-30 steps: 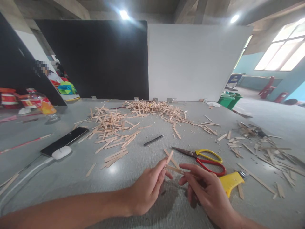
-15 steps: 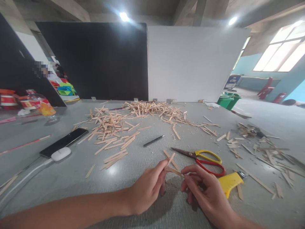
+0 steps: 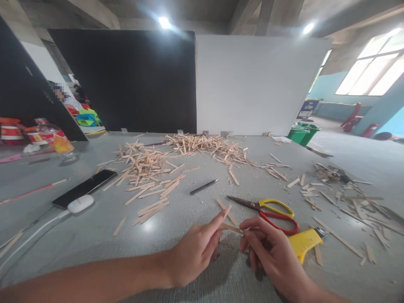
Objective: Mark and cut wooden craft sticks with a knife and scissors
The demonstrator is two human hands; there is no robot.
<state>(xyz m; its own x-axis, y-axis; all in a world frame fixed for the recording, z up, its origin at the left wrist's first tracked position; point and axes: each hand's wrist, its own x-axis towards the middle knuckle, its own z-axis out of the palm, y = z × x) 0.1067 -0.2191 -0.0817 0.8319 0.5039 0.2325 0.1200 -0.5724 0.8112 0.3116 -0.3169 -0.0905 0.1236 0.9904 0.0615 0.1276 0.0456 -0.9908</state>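
Lower centre | my left hand (image 3: 194, 254) grips a stick (image 3: 227, 211), my right hand (image 3: 271, 254) pinches a strip (image 3: 232, 228) | I'd keep pressure light

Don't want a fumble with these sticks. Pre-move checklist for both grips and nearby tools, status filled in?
1. Left grip on the jutting stick: ok, it pokes up from the fingers.
2. Right grip at the near end of the spanning stick: ok, fingertips meet it there.
3. The two sticks joined to each other: cannot tell, fingers cover where they would meet.
4. Pen away from both grips: ok, it lies apart, farther back.
5. Scissors well away from the right grip: not ok, red handle lies close behind it.
6. Yellow-handled tool well away from the right grip: not ok, right beside it.
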